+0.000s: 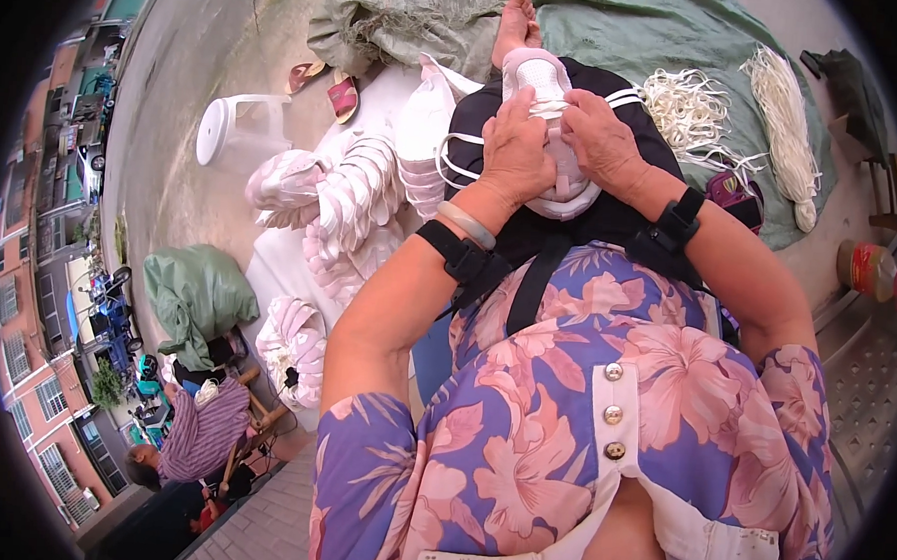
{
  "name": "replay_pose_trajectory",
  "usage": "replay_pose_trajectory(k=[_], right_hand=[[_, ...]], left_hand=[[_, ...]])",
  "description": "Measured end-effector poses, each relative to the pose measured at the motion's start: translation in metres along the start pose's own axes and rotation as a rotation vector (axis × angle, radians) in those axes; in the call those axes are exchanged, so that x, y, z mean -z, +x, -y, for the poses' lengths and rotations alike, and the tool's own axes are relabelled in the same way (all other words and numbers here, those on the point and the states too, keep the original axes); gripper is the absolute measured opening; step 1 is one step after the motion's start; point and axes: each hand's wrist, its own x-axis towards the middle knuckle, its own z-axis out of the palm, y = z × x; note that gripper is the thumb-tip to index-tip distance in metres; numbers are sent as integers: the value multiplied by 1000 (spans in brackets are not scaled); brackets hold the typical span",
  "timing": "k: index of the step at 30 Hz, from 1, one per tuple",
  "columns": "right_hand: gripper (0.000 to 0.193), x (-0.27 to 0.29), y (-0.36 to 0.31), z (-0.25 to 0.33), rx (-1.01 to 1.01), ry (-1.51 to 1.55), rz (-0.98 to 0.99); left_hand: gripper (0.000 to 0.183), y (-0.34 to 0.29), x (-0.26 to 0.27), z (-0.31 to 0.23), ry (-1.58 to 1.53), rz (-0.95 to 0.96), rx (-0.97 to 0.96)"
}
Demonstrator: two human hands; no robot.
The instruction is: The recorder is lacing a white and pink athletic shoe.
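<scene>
A white and pale pink shoe upper (564,195) rests on my lap, over dark cloth, with its padded tongue (535,76) pointing away from me. My left hand (517,151) is closed on its left side and my right hand (603,142) on its right, thumbs close together over the lace opening. A white shoelace (548,106) crosses the upper between my fingers. One lace end (460,158) loops out at the left, another (627,96) at the right. My fingertips partly hide where the lace runs.
Stacked shoe uppers (357,191) lie to my left, near a white plastic stool (215,133) and sandals (343,97). Loose white laces (688,108) and a lace hank (784,124) lie on green sheeting (669,34) at right. Farther left are a green sack (199,299) and a seated person (202,431).
</scene>
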Motion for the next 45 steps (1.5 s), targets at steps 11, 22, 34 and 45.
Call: replay_pose_trajectory(k=[11, 22, 34, 45], right_hand=[[5, 76, -65, -97, -164, 65, -114], [12, 44, -40, -63, 64, -10, -171], [13, 54, -38, -62, -145, 203, -67], [12, 98, -112, -130, -163, 2, -307]], left_hand=[[12, -22, 46, 14, -152, 34, -43], [17, -30, 57, 17, -287, 206, 30], [22, -28, 55, 13, -409, 228, 252], [18, -8, 48, -3, -445, 219, 346]])
